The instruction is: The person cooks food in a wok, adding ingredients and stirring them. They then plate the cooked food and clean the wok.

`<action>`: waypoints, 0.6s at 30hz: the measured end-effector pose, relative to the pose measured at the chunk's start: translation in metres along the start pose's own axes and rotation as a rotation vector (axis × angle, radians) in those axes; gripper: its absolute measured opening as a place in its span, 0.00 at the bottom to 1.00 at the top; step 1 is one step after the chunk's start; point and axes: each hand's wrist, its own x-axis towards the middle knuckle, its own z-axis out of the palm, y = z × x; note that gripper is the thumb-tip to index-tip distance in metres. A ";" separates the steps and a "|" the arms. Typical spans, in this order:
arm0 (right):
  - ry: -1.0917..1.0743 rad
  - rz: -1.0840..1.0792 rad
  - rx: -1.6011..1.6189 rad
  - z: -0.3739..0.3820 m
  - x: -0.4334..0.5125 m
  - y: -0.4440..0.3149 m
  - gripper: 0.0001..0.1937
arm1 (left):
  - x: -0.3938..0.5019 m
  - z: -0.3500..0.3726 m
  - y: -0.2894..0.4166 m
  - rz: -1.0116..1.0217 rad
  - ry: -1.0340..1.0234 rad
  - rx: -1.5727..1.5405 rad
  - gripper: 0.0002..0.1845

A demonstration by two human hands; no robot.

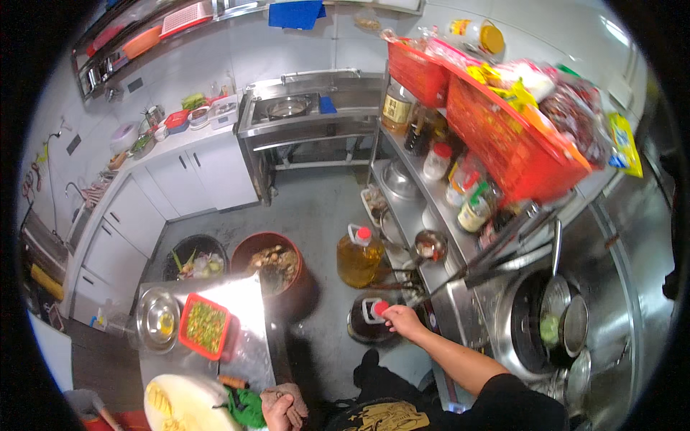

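My right hand (403, 321) is closed on the red cap (381, 307) of a large plastic jug of dark liquid (364, 327), which stands on the floor beside my shoe. A similar jug of yellow oil (358, 262) stands just beyond it. At the lower middle, my left hand (279, 412) grips a brownish cloth (291, 401) by the edge of the steel worktable. Near it are a green cloth (246, 408) and a round cutting board (186, 398) bearing cut yellow food. A red basket of chopped green vegetables (205, 326) and a steel bowl (158, 321) sit on the worktable (248, 328).
A steel rack (415, 215) with seasoning bottles and red baskets (496, 134) rises on the right. Closer in are a wok (531, 323) and strainers (574, 323). A red bin (269, 264) and a black bin of scraps (198, 258) stand beyond the worktable.
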 end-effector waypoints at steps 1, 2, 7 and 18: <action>0.013 -0.019 0.112 -0.016 0.032 -0.002 0.13 | 0.012 0.015 -0.001 -0.007 0.024 0.038 0.02; 0.110 0.014 0.145 -0.029 0.069 -0.006 0.14 | 0.030 0.026 0.002 -0.070 -0.053 0.086 0.03; 0.383 0.086 0.218 -0.107 0.234 -0.008 0.34 | 0.110 0.085 -0.015 -0.132 -0.389 -0.002 0.16; 0.886 0.160 0.032 -0.242 0.441 0.060 0.18 | 0.333 0.188 -0.040 -0.386 -0.428 0.170 0.23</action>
